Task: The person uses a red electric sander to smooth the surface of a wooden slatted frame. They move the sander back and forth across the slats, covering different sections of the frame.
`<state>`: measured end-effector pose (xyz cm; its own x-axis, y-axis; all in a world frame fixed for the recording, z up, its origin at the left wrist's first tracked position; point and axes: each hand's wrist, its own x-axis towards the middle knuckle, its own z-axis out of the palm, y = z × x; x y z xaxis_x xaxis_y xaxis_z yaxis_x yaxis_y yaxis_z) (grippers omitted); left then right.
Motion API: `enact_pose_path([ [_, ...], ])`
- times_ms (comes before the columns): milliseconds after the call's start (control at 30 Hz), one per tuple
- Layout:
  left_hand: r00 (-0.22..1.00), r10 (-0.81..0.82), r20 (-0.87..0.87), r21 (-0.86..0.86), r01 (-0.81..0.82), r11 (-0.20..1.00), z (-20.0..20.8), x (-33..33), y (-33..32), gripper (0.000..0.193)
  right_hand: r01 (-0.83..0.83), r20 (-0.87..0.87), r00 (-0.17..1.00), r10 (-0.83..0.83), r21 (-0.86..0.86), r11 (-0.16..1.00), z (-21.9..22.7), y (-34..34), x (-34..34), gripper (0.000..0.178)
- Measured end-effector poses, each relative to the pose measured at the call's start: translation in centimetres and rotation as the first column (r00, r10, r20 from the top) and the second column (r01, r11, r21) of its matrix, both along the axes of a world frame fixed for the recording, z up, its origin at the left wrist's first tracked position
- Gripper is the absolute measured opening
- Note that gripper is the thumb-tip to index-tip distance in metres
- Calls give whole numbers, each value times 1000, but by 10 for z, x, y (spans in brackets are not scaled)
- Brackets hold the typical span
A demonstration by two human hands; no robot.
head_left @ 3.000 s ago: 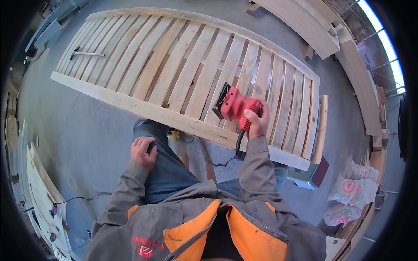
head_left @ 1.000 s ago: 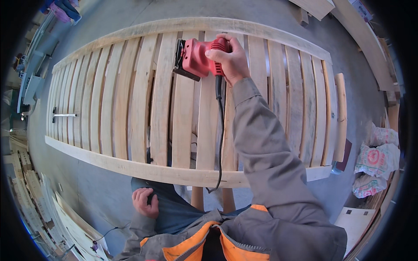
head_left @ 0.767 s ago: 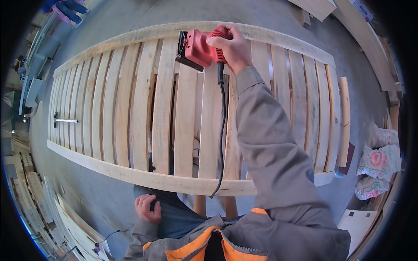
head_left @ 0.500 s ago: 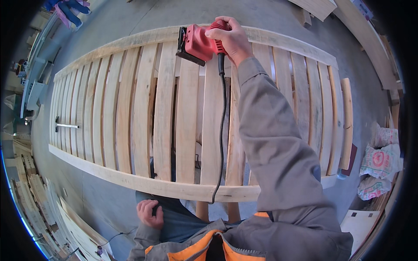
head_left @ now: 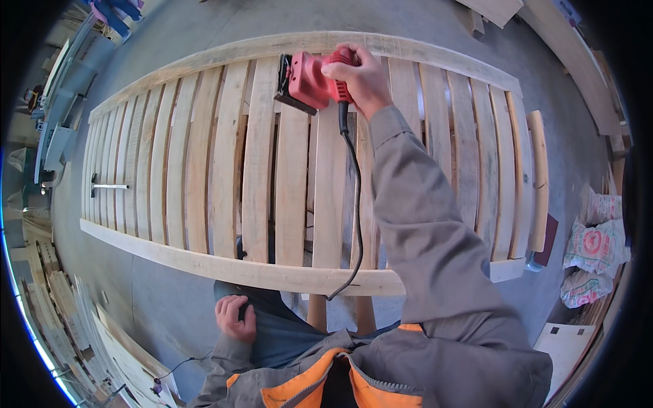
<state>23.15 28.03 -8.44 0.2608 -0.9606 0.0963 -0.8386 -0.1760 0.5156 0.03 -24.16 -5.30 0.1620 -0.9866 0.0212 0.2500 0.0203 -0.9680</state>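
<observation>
My right hand [head_left: 364, 80] is wrapped round the rear body of a red electric sander [head_left: 309, 81]. The sander lies over the slats just short of the far rail, its black sanding pad turned to the left. A black cord [head_left: 356, 197] runs from it across the slats and over the near rail. Below is a long wooden slatted frame [head_left: 194, 163], pale boards set with gaps between two rails. My left hand [head_left: 236, 318] rests on my left thigh with nothing in it, fingers loosely bent and the thumb apart.
A hammer [head_left: 111, 186] lies on the slats at the left. Stacked boards [head_left: 64, 326] stand at the lower left, printed sacks [head_left: 593, 246] at the right. A loose board [head_left: 538, 180] sits by the frame's right end. Part of another person [head_left: 112, 13] shows at the upper left.
My view has shifted slightly, so the slatted frame sits a little higher. The sander has moved slightly toward me from the far rail, and its cord bows more to the right. My left hand stays put.
</observation>
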Motion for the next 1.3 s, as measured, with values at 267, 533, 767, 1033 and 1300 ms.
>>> enact_pose_path([
  [267,1000,13,1,-36,-13,999,0,-1,8,25,-17,0,1000,17,68,998,-5,85,-11,68],
  [533,1000,1,-10,-83,-2,997,-6,-1,21,25,-28,-56,998,32,65,998,-7,175,-23,66],
  [767,1000,6,-1,-111,-6,994,-9,-2,32,25,-39,-42,998,43,94,995,-20,241,-27,66],
  [1033,1000,23,12,-110,-22,994,-12,-4,38,25,-67,-60,995,74,111,992,-24,299,-38,65],
  [1300,1000,16,25,-89,-13,996,-13,-4,38,25,-47,-85,995,54,82,995,-16,324,-38,60],
])
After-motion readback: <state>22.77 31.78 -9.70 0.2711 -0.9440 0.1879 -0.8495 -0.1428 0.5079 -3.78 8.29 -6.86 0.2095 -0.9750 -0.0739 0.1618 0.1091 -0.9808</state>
